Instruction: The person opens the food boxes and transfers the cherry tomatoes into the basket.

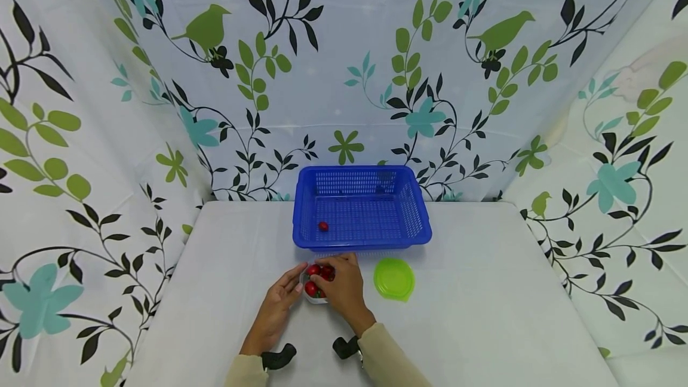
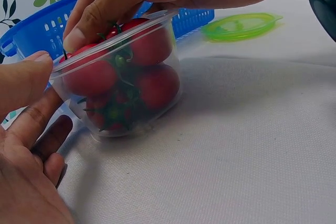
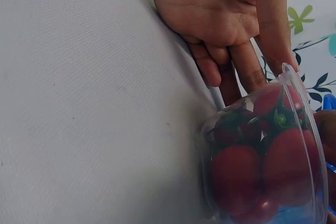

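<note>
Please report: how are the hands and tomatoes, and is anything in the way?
Left hand touching clear container. Right hand at tomatoes inside; grip unclear. Green lid apart on right, apparently not in the way.

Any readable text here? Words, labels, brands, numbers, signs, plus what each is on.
None.
No legible text on the tub, tomatoes, lid or basket.
The backdrop shows only birds, flowers and leaves.

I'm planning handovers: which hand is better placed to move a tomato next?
Probably the right hand: it reaches over the clear container's rim to the tomatoes, while the left hand is outside it.
</note>
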A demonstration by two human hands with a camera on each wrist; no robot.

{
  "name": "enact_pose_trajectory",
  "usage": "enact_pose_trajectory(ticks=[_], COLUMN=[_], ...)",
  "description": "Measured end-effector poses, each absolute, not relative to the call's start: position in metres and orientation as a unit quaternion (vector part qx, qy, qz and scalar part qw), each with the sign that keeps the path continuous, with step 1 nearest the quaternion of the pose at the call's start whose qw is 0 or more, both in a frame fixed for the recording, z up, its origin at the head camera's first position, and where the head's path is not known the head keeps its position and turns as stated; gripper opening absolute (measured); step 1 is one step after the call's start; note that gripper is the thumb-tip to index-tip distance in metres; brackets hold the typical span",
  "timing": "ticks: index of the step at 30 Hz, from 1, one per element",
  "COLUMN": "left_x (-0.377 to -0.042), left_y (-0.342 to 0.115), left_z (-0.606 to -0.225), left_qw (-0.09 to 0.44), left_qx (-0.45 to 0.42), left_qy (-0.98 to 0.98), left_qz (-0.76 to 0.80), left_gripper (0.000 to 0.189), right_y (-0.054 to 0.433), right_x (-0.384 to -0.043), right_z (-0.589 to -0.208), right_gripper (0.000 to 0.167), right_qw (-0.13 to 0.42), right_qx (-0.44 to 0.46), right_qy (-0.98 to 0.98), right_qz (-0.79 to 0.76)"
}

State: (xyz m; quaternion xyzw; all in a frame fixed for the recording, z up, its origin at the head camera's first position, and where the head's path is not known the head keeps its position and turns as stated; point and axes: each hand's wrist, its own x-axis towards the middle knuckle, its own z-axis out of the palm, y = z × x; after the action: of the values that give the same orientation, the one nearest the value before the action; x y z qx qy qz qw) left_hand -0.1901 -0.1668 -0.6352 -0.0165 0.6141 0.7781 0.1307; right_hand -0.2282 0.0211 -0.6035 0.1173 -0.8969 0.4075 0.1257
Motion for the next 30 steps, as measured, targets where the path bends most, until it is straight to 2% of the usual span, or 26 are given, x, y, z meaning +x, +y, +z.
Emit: enact_pose_trajectory(ticks=[17,30], left_x=[-0.1884,-0.1894], left_y=[-0.1666,-0.1661], left_z=[-0.6333,-0.6332], left_qw=[0.130,0.132], left_qx=[-0.019,-0.015], left_qy=[0.620,0.622], left_qz=[0.774,0.771], left_gripper=[0.054,0.054], right_y=[0.0145,0.0182], right_x=[-0.2312,-0.2313], right_z=[-0.5996,-0.5982], right_gripper=[0.031,0.030], right_qw=[0.126,0.055], right_qx=[0.123,0.120], right_qy=[-0.919,-0.891], right_qz=[0.354,0.434])
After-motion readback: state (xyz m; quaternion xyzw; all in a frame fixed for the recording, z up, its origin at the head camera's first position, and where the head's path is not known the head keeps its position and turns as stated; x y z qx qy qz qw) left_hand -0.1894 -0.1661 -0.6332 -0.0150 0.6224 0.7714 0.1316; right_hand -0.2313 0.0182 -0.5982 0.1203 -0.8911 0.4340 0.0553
